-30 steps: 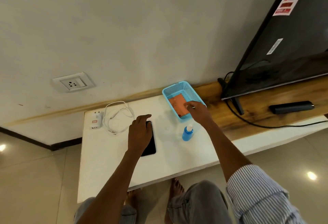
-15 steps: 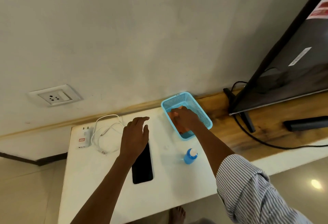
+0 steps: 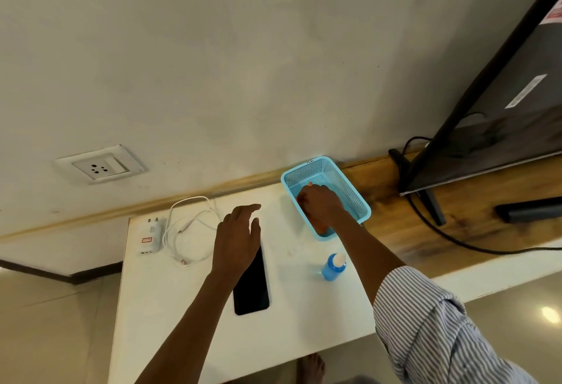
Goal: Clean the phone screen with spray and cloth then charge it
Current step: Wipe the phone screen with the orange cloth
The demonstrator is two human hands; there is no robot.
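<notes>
Since a second ago the right hand (image 3: 319,202) has gone from the near edge of the light-blue perforated plastic basket (image 3: 352,189) down into it, and now lies over the orange cloth (image 3: 322,229), of which only a sliver shows past the wrist. Its fingers curl downward onto the cloth, but whether the grip has actually closed on the fabric I cannot tell — the back of the hand hides the fingertips. The left hand (image 3: 237,237) has stayed over the top end of the flat black phone (image 3: 251,286), fingers spread and relaxed, resting on or just above it and pinching nothing. The phone lies face up on the white surface (image 3: 170,316), between the coiled white charging cable (image 3: 188,231) with its white plug adapter (image 3: 150,239) on one side and the small blue spray bottle with a white cap (image 3: 334,266) on the other. The bottle stands upright, untouched, just beside the right forearm. I judge the task barely begun — the cloth is being fetched first, with spraying, wiping and charging all ahead.
</notes>
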